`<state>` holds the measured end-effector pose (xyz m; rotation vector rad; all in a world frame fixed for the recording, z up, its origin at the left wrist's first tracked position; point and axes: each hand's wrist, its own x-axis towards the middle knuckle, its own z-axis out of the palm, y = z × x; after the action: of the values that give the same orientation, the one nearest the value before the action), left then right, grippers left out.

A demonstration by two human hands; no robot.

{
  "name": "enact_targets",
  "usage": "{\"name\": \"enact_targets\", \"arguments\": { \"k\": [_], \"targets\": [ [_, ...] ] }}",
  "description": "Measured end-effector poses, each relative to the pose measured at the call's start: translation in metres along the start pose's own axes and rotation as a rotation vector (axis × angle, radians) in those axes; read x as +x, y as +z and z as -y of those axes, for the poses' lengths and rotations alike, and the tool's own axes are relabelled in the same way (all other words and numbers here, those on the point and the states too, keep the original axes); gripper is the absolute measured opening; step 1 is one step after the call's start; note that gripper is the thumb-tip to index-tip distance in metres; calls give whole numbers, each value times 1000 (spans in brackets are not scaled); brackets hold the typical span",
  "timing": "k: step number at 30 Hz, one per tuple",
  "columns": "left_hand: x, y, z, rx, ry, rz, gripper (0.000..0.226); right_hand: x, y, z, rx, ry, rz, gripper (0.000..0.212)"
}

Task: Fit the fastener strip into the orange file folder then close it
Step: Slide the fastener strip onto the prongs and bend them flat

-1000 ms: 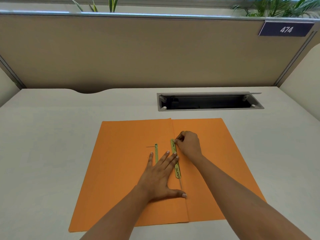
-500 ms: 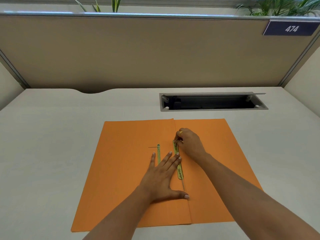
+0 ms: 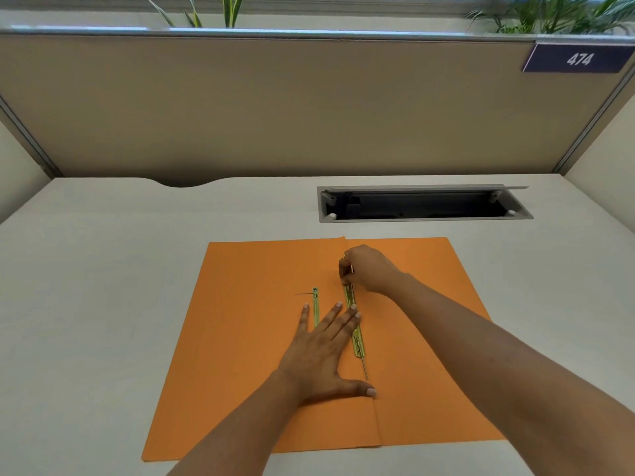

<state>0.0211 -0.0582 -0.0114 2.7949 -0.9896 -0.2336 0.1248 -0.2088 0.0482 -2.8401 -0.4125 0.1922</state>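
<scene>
The orange file folder (image 3: pixel 240 338) lies open and flat on the white desk. A brass fastener strip (image 3: pixel 356 333) runs along the centre fold, with a thin metal prong sticking out below its near end. My right hand (image 3: pixel 369 269) pinches the strip's far end with its fingertips. My left hand (image 3: pixel 326 352) lies flat, fingers spread, on the left leaf; its fingertips touch the strip. A second brass bar (image 3: pixel 315 305) lies on the left leaf, partly under my left fingers, with a thin prong pointing left from its top.
A grey cable slot (image 3: pixel 422 204) with its lid up is set into the desk (image 3: pixel 86 304) just behind the folder. A beige partition (image 3: pixel 275 108) with a "474" sign (image 3: pixel 579 59) closes off the back. Plants stand above it.
My right hand has crept slightly further up the strip's far end. The left hand stays pressed flat on the folder. The view has shifted a little.
</scene>
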Motion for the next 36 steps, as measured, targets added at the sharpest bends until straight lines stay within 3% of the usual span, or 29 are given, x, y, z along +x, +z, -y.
{"name": "enact_targets", "arguments": {
  "k": [6,13,15,18,20,22,26,32,36],
  "targets": [
    [0,0,0,2,-3,-6,119,2,7,-2,267,234,-43,19],
    [0,0,0,1,-5,-9,119,-9,14,-1,848,623,-130,15],
    [0,0,0,3,-6,-8,118,-10,15,1,949,674,-153,20],
    [0,0,0,6,-6,-9,118,-12,20,-1,1004,685,-236,8],
    [0,1,0,4,-7,-10,119,-16,25,-3,863,609,-312,9],
    [0,1,0,6,-8,-9,118,-24,31,-6,530,424,-339,21],
    [0,1,0,14,-6,-10,118,-41,43,-10,160,96,-233,35],
    [0,1,0,13,-11,-11,118,-56,49,-14,-94,81,-163,46],
    [0,0,0,19,-15,-3,117,-69,53,-8,-89,132,-170,45]
  ]
}}
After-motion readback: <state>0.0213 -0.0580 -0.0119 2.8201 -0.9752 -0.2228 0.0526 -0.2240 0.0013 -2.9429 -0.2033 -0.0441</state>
